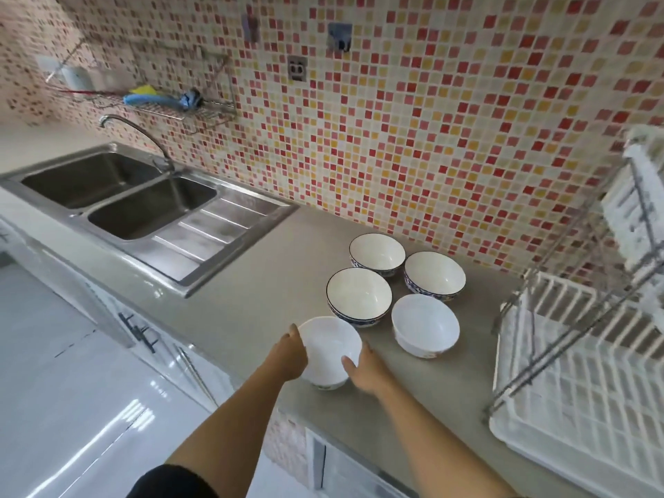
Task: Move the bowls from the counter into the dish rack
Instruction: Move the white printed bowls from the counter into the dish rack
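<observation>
**Both hands cupping the nearest bowl**

A left hand [291, 357] and right hand [366, 370] are clasping a plain white bowl [328, 348] on the grey counter [244, 318]; four other bowls [359, 294] are sitting behind it; the white dish rack [582, 400] is standing at right.

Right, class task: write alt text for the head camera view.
Both hands, left hand and right hand, cup a white bowl on a grey counter. Four more bowls sit behind it; a white dish rack stands right.
</observation>
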Demonstrator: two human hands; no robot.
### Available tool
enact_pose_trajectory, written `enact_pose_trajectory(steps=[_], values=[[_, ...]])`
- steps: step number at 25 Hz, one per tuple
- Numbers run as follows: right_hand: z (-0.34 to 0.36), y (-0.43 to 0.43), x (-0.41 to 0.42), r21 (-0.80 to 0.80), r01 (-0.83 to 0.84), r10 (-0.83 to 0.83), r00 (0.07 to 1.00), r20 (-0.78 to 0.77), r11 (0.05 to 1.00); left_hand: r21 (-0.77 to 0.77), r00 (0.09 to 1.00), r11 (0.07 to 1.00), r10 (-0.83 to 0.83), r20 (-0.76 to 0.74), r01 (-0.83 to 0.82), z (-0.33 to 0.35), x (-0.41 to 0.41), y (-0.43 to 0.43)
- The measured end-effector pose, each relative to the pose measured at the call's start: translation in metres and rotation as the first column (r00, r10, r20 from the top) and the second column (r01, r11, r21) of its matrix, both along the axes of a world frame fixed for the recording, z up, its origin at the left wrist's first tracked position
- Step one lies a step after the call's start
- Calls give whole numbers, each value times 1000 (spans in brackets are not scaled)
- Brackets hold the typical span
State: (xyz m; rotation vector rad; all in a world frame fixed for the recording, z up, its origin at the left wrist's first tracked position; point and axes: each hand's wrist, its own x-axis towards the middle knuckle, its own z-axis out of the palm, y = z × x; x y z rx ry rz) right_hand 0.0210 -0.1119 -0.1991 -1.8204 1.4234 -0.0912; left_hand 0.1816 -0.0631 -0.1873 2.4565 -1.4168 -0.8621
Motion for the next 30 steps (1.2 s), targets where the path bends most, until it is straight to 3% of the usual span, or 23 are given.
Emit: enact_pose_trajectory(steps=[6, 11, 13, 16, 20, 24, 30], values=[[7, -8, -11, 15, -44, 43, 998, 49, 999, 38, 985, 993, -116, 129, 112, 8, 9, 1], [52, 3, -34, -185, 45, 6, 964, 265, 982, -236, 996, 967, -91, 15, 92, 63, 7, 1], [84, 8, -43, -297, 164, -30, 912, 408, 941, -420, 992, 899, -117, 44, 125, 94, -3, 2], [148, 20, -60, -387, 317, 9, 764, 645, 866, -685, 986, 715, -163, 28, 138, 150, -27, 1], [237, 39, -105, -451, 431, 96, 631, 770, 782, -871, 930, 477, -362, -70, 120, 230, -77, 2], [300, 42, -167, -528, 415, 213, 600, 771, 741, -942, 788, 334, -585, -188, 23, 295, -137, 6], [347, 24, -271, -674, 456, 195, 726, 660, 582, -941, 697, 302, -708, -113, 155, 350, -222, -34]])
